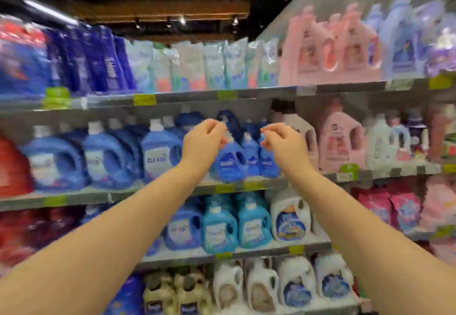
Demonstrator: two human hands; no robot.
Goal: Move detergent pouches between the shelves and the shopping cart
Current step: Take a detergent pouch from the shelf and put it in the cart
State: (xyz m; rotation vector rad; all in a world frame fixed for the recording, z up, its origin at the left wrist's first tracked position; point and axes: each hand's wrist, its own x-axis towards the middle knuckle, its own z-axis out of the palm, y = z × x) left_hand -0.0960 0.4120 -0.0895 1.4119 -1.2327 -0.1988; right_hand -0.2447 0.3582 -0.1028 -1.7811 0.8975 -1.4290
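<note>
We raise both bare arms toward the shelves. Our left hand point(206, 139) and right hand point(283, 143) hang side by side, a little apart, in front of the second shelf point(81, 197). The fingers of each droop in a loose curl, thumb near the fingertips, and we see nothing held in either. The picture is blurred, so finer detail is lost.

The pale detergent pouches point(212, 65) stand upright in a tight row on the top shelf point(187, 97), along the middle of its front edge, above our hands and not touched by them. To their left, toward that shelf's left end, stand dark blue pouches point(98, 60); to their right stand pink jugs point(330, 50). Behind and between our hands, small blue bottles point(229, 164) stand at the second shelf's front edge.
</note>
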